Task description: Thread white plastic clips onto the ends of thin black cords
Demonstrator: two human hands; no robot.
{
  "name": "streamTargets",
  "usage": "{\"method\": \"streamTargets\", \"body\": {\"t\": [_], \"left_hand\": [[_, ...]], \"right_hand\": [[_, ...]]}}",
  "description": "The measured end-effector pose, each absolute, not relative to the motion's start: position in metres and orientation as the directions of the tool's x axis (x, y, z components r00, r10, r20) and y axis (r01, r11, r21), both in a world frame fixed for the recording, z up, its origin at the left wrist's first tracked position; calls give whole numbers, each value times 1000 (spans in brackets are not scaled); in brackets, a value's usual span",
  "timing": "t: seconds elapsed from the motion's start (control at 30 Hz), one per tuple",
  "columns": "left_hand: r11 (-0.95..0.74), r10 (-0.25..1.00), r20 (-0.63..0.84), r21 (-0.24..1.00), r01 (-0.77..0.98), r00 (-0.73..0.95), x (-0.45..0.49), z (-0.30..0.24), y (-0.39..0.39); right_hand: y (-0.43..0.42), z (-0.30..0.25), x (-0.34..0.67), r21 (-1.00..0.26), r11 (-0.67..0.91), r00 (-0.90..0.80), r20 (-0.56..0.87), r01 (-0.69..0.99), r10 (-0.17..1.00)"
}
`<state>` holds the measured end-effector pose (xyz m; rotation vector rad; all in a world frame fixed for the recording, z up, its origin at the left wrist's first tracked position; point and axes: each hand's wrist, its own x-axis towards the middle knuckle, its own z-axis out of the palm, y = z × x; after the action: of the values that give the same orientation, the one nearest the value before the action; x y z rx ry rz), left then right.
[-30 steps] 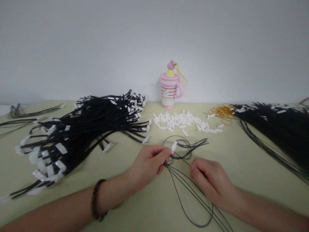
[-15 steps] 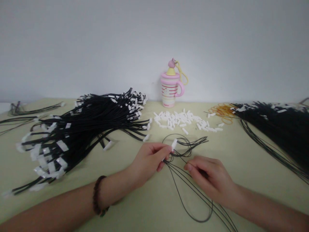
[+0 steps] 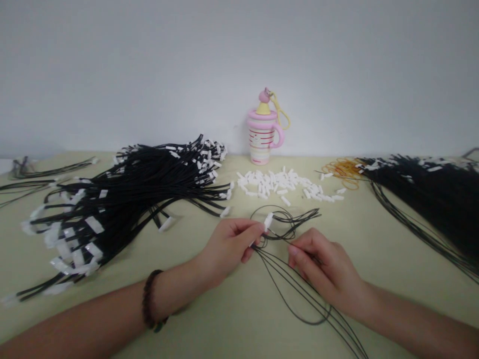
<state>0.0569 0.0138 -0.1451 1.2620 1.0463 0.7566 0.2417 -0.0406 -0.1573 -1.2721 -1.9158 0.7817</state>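
Observation:
Near the middle of the table, my left hand is closed on a white plastic connector, pinched between thumb and fingers. Several black wires run out from under that hand toward the lower right, one making a loop. A coiled bundle of black wires lies just beyond the connector. My right hand pinches a single thin black wire between thumb and forefinger, its tip pointing at the connector. Whether the tip touches the connector cannot be made out.
A big heap of black cables with white connectors lies left. Behind my hands are loose white connectors and a pink-and-white cup near the wall. Yellow rubber bands lie beside another black wire pile at right.
My right hand has risen slightly, and the wire in it now points at the connector. The wire loop below has shifted up a little. My left hand keeps its hold.

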Motion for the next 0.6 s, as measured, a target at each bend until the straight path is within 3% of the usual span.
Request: {"method": "streamTargets", "body": {"t": [0.6], "left_hand": [[142,902,-195,977,162,386,56,-145,13]], "right_hand": [[-38,-157,241,-843,239,-290,103,482,951]]}}
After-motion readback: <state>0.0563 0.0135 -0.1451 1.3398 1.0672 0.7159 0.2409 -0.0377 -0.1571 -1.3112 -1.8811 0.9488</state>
